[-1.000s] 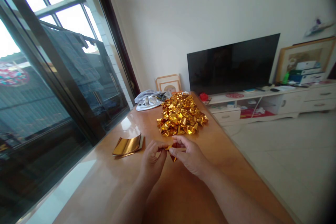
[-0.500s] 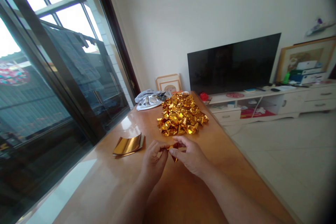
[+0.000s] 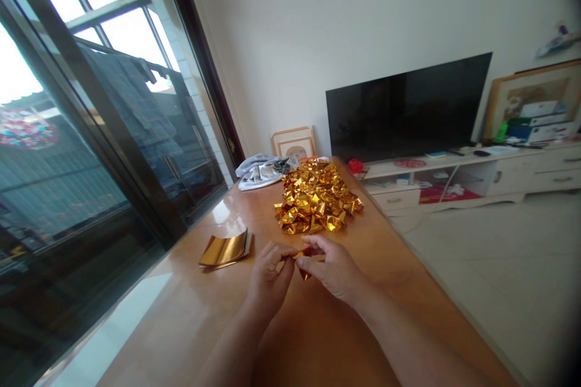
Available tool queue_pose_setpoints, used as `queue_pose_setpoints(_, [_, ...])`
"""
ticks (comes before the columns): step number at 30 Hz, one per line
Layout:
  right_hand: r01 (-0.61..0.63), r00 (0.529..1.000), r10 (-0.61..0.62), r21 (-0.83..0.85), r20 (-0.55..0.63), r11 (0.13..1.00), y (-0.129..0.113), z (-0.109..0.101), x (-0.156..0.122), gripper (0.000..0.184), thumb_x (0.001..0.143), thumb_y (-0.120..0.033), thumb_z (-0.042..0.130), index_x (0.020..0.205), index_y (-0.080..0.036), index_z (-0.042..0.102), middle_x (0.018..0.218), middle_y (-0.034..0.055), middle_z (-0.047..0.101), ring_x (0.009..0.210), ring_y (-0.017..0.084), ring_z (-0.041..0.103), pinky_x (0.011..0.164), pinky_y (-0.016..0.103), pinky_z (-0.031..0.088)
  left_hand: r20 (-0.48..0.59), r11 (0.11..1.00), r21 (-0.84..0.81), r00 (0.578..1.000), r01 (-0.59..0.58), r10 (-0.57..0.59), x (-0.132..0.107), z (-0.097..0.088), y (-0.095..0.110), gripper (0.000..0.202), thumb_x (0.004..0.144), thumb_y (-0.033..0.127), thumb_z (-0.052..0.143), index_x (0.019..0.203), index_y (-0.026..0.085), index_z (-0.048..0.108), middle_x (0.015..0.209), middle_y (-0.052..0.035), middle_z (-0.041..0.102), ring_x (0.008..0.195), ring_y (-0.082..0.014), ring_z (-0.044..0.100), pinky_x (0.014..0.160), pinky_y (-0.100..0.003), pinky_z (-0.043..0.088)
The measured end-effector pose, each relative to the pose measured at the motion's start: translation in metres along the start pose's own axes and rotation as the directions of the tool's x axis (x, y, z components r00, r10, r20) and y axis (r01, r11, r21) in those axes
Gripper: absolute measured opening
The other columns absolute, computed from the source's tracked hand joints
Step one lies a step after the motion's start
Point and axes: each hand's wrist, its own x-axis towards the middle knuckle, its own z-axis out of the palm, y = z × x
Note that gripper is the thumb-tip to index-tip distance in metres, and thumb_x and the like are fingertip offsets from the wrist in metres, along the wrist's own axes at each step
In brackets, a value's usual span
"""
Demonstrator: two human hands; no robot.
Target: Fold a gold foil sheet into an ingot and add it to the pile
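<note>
Between my hands, above the near part of the table, is a small piece of folded gold foil paper [image 3: 305, 272]. My left hand [image 3: 272, 269] pinches its left side with thumb and fingers. On the other side my right hand [image 3: 327, 267] grips it, thumb in front and fingers behind. Parts of the foil are covered by my fingers. To the left lies a stack of flat gold foil sheets [image 3: 227, 250], slightly curled. Beyond my hands a heap of folded gold foil pieces [image 3: 318, 196] spreads over the table.
The wooden table [image 3: 200, 326] runs away from me toward the wall. A grey-white cloth bundle [image 3: 258, 172] and a framed picture [image 3: 294, 143] are at its far end. A television [image 3: 408, 110] stands on a white cabinet [image 3: 515, 175] to the right. Glass doors [image 3: 127, 109] line the left.
The view has shifted slightly, so the whole scene sits a little differently. Both hands keep hold of the foil piece, with barely any finger movement.
</note>
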Motion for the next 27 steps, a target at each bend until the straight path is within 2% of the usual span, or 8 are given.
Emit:
queue_pose_setpoints(7, [0.002,1.0,-0.003,0.044,0.007,0.999,0.006,0.001,0.002,0.049,0.08,-0.035,0.071,0.124,-0.017,0.06,0.105,0.0077,0.07,0.08,0.02,0.07,0.069,0.032,0.057,0.028,1.0,-0.003,1.0,-0.005,0.005,0.0,-0.001,0.002,0.016,0.088,0.015,0.063,0.09,0.025,0.076,0.087,-0.0053,0.068,0.082,-0.0203,0.062,0.074,-0.031,0.047])
queue_pose_setpoints(10, [0.017,0.999,-0.018,-0.042,-0.031,0.999,0.005,0.001,0.002,0.046,0.081,-0.038,0.071,0.122,-0.018,0.061,0.106,0.0076,0.071,0.088,0.022,0.07,0.074,0.034,0.056,0.036,1.0,0.02,0.999,0.004,-0.005,-0.001,-0.001,0.001,0.016,0.088,0.015,0.063,0.091,0.024,0.075,0.086,-0.005,0.068,0.081,-0.0199,0.062,0.074,-0.03,0.046])
queue_pose_setpoints(12, [0.086,0.991,-0.101,-0.164,-0.089,0.983,0.002,0.0,0.001,0.04,0.081,-0.036,0.07,0.118,-0.021,0.064,0.108,0.0067,0.07,0.095,0.023,0.067,0.081,0.036,0.054,0.039,0.999,0.029,0.999,0.02,-0.021,-0.001,0.0,-0.001,0.016,0.088,0.015,0.063,0.092,0.024,0.075,0.086,-0.0044,0.068,0.08,-0.0193,0.061,0.073,-0.03,0.045])
queue_pose_setpoints(14, [0.196,0.963,-0.242,-0.305,-0.121,0.932,-0.001,0.0,0.0,0.029,0.082,-0.03,0.07,0.11,-0.023,0.067,0.108,0.0051,0.07,0.101,0.023,0.064,0.088,0.037,0.051,0.042,0.999,0.013,0.998,0.052,-0.053,-0.002,0.001,-0.004,0.015,0.086,0.016,0.064,0.092,0.024,0.075,0.084,-0.0037,0.067,0.078,-0.0186,0.06,0.073,-0.029,0.044])
queue_pose_setpoints(17, [0.321,0.918,-0.389,-0.438,-0.075,0.84,-0.005,-0.001,-0.001,0.011,0.083,-0.022,0.067,0.093,-0.024,0.07,0.101,0.0034,0.069,0.099,0.021,0.061,0.089,0.035,0.047,0.046,0.992,-0.029,0.991,0.123,-0.122,-0.002,0.004,-0.004,0.013,0.083,0.017,0.068,0.092,0.023,0.076,0.08,-0.0027,0.066,0.075,-0.0173,0.058,0.071,-0.028,0.043])
queue_pose_setpoints(20, [0.343,0.911,-0.411,-0.488,-0.035,0.803,-0.006,-0.003,-0.001,0.007,0.085,-0.019,0.065,0.083,-0.024,0.07,0.092,0.0029,0.068,0.091,0.02,0.06,0.083,0.032,0.046,0.042,0.97,-0.102,0.975,0.22,-0.216,-0.002,0.007,0.001,0.01,0.082,0.021,0.07,0.091,0.02,0.074,0.078,-0.0013,0.066,0.071,-0.015,0.057,0.068,-0.025,0.043])
queue_pose_setpoints(27, [0.33,0.904,-0.425,-0.542,-0.057,0.773,-0.006,-0.005,-0.002,0.01,0.084,-0.015,0.064,0.08,-0.023,0.067,0.085,0.0011,0.066,0.086,0.019,0.057,0.076,0.03,0.043,0.106,0.905,-0.227,0.933,0.361,-0.345,-0.001,0.006,0.002,0.013,0.085,0.028,0.067,0.088,0.016,0.067,0.079,-0.0019,0.067,0.072,-0.0151,0.062,0.068,-0.026,0.049])
